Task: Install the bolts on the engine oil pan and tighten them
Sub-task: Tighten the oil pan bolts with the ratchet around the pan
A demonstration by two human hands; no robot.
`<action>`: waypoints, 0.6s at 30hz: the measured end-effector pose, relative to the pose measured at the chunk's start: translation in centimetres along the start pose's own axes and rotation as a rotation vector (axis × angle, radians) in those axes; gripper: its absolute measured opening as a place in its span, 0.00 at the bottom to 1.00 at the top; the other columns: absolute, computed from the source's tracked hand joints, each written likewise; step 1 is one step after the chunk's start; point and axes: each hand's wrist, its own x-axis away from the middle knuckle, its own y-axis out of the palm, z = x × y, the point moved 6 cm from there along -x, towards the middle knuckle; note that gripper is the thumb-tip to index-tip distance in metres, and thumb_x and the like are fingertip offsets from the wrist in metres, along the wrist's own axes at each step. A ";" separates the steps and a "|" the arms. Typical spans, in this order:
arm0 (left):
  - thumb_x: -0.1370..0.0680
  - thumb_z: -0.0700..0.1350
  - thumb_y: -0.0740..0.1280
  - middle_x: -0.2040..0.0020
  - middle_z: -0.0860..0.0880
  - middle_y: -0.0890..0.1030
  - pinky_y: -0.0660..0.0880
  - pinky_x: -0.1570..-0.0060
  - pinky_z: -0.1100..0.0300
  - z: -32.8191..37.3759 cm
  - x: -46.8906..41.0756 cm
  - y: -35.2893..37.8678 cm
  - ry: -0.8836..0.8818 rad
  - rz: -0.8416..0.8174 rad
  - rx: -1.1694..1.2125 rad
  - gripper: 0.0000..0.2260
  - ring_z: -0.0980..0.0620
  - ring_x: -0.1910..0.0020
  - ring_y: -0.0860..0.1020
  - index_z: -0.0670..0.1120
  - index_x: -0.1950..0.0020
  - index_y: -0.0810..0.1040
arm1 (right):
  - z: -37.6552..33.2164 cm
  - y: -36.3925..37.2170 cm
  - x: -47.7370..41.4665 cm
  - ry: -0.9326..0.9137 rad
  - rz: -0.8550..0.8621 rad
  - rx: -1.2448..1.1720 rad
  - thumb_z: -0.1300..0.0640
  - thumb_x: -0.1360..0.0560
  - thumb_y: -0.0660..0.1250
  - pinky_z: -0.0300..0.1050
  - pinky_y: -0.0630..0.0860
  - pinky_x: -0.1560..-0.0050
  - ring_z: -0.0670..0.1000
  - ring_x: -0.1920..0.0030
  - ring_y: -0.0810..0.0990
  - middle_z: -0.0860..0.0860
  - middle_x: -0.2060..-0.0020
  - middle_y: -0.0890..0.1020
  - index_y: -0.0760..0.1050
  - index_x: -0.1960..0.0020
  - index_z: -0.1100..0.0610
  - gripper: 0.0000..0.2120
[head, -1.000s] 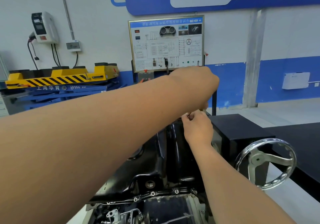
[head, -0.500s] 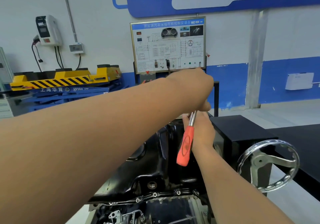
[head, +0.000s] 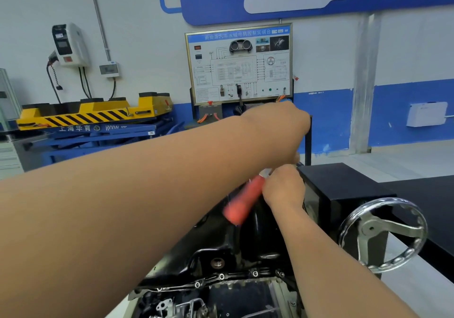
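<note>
Along the near flange of the pan (head: 216, 241), bolts (head: 255, 273) sit in a row. Farther on, over the pan's far end, the right hand (head: 282, 190) has its grip curled at the shank of a blurred, tilted, orange-handled wrench (head: 243, 199). Just beyond, the left hand (head: 280, 126) bends down; its grip is hidden, so I cannot tell.
</note>
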 end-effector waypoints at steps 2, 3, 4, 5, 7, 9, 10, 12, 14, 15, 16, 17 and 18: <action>0.23 0.40 0.64 0.66 0.51 0.64 0.57 0.76 0.62 0.0 0.3 0.1 -0.001 -0.009 -0.053 0.12 0.56 0.71 0.63 0.46 0.64 0.65 | 0.0 0.2 0.0 -0.025 0.003 -0.031 0.49 0.25 0.62 0.50 0.77 0.59 0.53 0.62 0.77 0.48 0.53 0.69 0.68 0.57 0.54 0.09; 0.23 0.39 0.64 0.66 0.51 0.64 0.57 0.76 0.62 -0.3 0.2 0.2 -0.015 -0.001 -0.045 0.07 0.56 0.71 0.63 0.46 0.60 0.69 | -0.1 0.2 0.0 -0.054 0.006 -0.032 0.49 0.25 0.62 0.48 0.76 0.61 0.52 0.62 0.76 0.47 0.53 0.67 0.67 0.53 0.54 0.09; 0.23 0.40 0.64 0.65 0.51 0.64 0.57 0.76 0.62 -0.6 0.2 0.2 -0.023 0.006 -0.014 0.03 0.56 0.71 0.64 0.46 0.55 0.72 | -0.2 0.2 0.1 -0.087 0.012 -0.035 0.49 0.25 0.62 0.46 0.75 0.62 0.51 0.62 0.75 0.46 0.52 0.66 0.68 0.50 0.53 0.09; 0.22 0.41 0.64 0.64 0.51 0.66 0.58 0.76 0.62 -1.0 0.1 0.3 -0.033 0.027 0.035 0.02 0.55 0.70 0.66 0.46 0.50 0.74 | -0.2 0.3 0.1 -0.117 0.016 -0.038 0.50 0.24 0.62 0.46 0.74 0.62 0.51 0.62 0.75 0.47 0.52 0.67 0.69 0.48 0.54 0.09; 0.23 0.46 0.64 0.59 0.50 0.74 0.65 0.73 0.61 -1.3 0.1 0.6 -0.062 0.048 0.193 0.07 0.52 0.65 0.72 0.45 0.47 0.77 | -0.3 0.2 0.2 -0.172 0.040 -0.045 0.53 0.23 0.61 0.45 0.73 0.62 0.51 0.62 0.74 0.50 0.50 0.71 0.71 0.46 0.55 0.08; 0.22 0.50 0.63 0.56 0.48 0.80 0.73 0.66 0.59 -1.2 -0.1 1.7 -0.128 0.024 0.359 0.12 0.50 0.60 0.77 0.44 0.49 0.79 | -0.5 0.0 0.5 -0.226 0.085 -0.077 0.54 0.23 0.61 0.41 0.69 0.64 0.49 0.62 0.72 0.49 0.53 0.72 0.71 0.48 0.54 0.06; 0.22 0.52 0.61 0.59 0.47 0.81 0.73 0.65 0.60 -1.3 -0.1 2.3 -0.176 0.012 0.453 0.13 0.51 0.62 0.77 0.44 0.54 0.79 | -0.5 -0.2 0.5 -0.221 0.096 -0.109 0.54 0.23 0.61 0.41 0.67 0.66 0.48 0.63 0.72 0.46 0.57 0.72 0.71 0.51 0.52 0.02; 0.22 0.54 0.60 0.69 0.47 0.79 0.73 0.67 0.60 -1.7 0.0 3.2 -0.272 0.034 0.703 0.18 0.52 0.71 0.74 0.43 0.65 0.74 | -0.6 -0.6 0.4 -0.191 0.093 -0.170 0.55 0.23 0.62 0.43 0.68 0.67 0.47 0.65 0.72 0.43 0.66 0.71 0.67 0.62 0.46 0.10; 0.22 0.54 0.62 0.74 0.46 0.73 0.70 0.68 0.59 -2.2 -0.1 3.7 -0.337 0.135 0.917 0.20 0.50 0.74 0.69 0.43 0.70 0.70 | -0.5 -0.8 0.4 -0.158 0.056 -0.238 0.56 0.24 0.65 0.39 0.70 0.65 0.43 0.64 0.73 0.41 0.67 0.70 0.65 0.65 0.44 0.14; 0.23 0.53 0.63 0.75 0.47 0.69 0.68 0.69 0.58 -2.5 0.0 3.8 -0.372 0.217 0.983 0.20 0.51 0.74 0.66 0.43 0.71 0.69 | -0.4 -0.9 0.5 -0.140 0.011 -0.276 0.57 0.24 0.65 0.32 0.68 0.65 0.39 0.63 0.74 0.40 0.67 0.71 0.68 0.63 0.45 0.13; 0.24 0.52 0.64 0.76 0.48 0.66 0.65 0.69 0.58 -2.7 0.2 4.2 -0.407 0.307 1.041 0.20 0.51 0.74 0.64 0.44 0.72 0.67 | -0.2 -0.9 0.6 -0.114 -0.061 -0.316 0.59 0.24 0.65 0.27 0.67 0.67 0.35 0.63 0.74 0.41 0.66 0.73 0.71 0.60 0.46 0.09; 0.24 0.51 0.64 0.76 0.50 0.64 0.64 0.69 0.58 -2.9 0.3 4.5 -0.431 0.388 1.105 0.20 0.52 0.74 0.62 0.45 0.73 0.65 | 0.0 -1.0 0.4 -0.076 -0.148 -0.374 0.61 0.23 0.63 0.26 0.66 0.69 0.34 0.67 0.74 0.42 0.65 0.75 0.75 0.55 0.50 0.07; 0.24 0.51 0.64 0.77 0.51 0.63 0.64 0.68 0.58 -2.9 0.2 4.8 -0.443 0.433 1.169 0.21 0.52 0.75 0.61 0.46 0.74 0.63 | 0.1 -1.6 0.0 -0.008 -0.229 -0.451 0.62 0.22 0.61 0.26 0.66 0.72 0.37 0.70 0.74 0.45 0.66 0.77 0.77 0.52 0.54 0.07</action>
